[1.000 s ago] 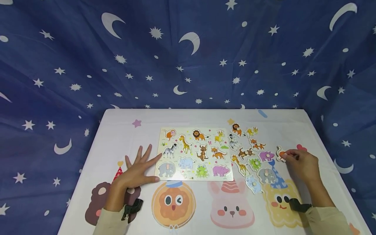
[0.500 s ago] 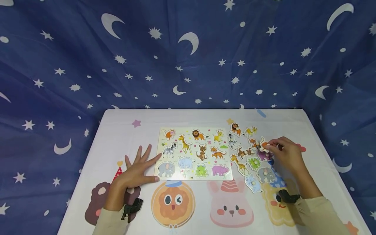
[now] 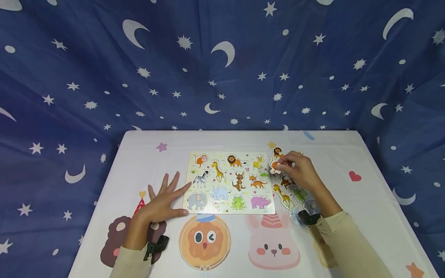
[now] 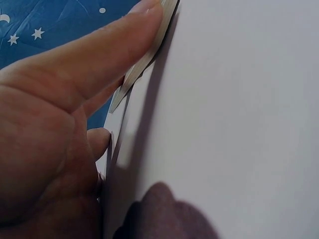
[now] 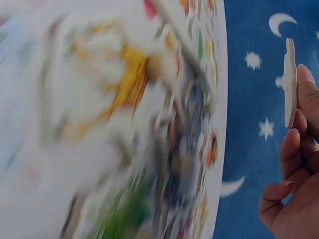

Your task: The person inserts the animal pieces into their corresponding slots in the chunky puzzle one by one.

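Observation:
Between the thumb and fingertips of my right hand (image 3: 301, 173) is an orange monkey puzzle piece (image 3: 273, 166), held above the loose pieces near the board's right edge. In the right wrist view this piece (image 5: 290, 84) appears edge-on, raised off the table. My left hand (image 3: 160, 201) lies with fingers spread at the left side of the animal puzzle board (image 3: 216, 155); its thumb and index finger touch the board's edge. The left wrist view shows the thumb (image 4: 114, 52) against that board edge (image 4: 142, 64). Printed animals cover the board, including a monkey at its upper left.
Loose animal pieces lie right of the board: a lion (image 3: 277, 151), a giraffe (image 3: 283, 195), a frog (image 3: 299, 194) and others partly hidden under my right hand and wrist. The white tablecloth (image 3: 149, 154) has printed cartoon figures. A starry blue cloth (image 3: 243, 104) hangs behind.
My right hand has carried the monkey piece leftward from the right of the loose pieces, across them, to the board's right edge. The left hand and board have stayed in place.

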The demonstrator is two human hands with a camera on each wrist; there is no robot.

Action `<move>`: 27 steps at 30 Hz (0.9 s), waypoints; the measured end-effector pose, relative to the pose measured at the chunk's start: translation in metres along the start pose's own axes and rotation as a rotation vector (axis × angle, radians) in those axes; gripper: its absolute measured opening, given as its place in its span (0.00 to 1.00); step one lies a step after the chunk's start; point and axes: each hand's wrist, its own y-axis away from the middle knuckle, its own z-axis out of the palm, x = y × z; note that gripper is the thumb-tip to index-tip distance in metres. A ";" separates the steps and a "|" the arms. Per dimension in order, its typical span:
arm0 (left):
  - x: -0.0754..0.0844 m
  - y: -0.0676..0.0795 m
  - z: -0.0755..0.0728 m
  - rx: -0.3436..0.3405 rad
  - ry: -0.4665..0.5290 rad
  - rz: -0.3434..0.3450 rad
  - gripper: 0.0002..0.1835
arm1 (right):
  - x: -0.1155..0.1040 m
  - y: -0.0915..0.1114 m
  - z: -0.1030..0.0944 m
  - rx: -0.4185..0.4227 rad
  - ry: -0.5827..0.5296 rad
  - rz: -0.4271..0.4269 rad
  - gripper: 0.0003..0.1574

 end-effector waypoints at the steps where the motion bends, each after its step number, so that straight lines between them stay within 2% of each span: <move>1: 0.000 0.001 0.000 -0.001 0.000 -0.001 0.51 | -0.004 -0.004 0.005 -0.017 -0.008 0.002 0.09; 5: -0.001 0.004 -0.001 0.001 0.004 -0.005 0.50 | -0.021 -0.021 0.023 -0.067 -0.051 -0.029 0.09; 11: 0.000 0.003 -0.001 -0.005 0.005 -0.002 0.51 | -0.040 -0.042 0.051 -0.127 -0.131 -0.132 0.07; 15: -0.001 0.000 0.001 -0.012 0.000 -0.001 0.50 | -0.049 -0.054 0.072 -0.176 -0.163 -0.152 0.07; 21: -0.002 0.000 0.003 -0.021 -0.005 -0.007 0.50 | -0.059 -0.072 0.102 -0.235 -0.178 -0.166 0.08; 27: -0.002 0.000 0.002 -0.015 -0.006 -0.004 0.51 | -0.073 -0.093 0.125 -0.271 -0.130 -0.191 0.07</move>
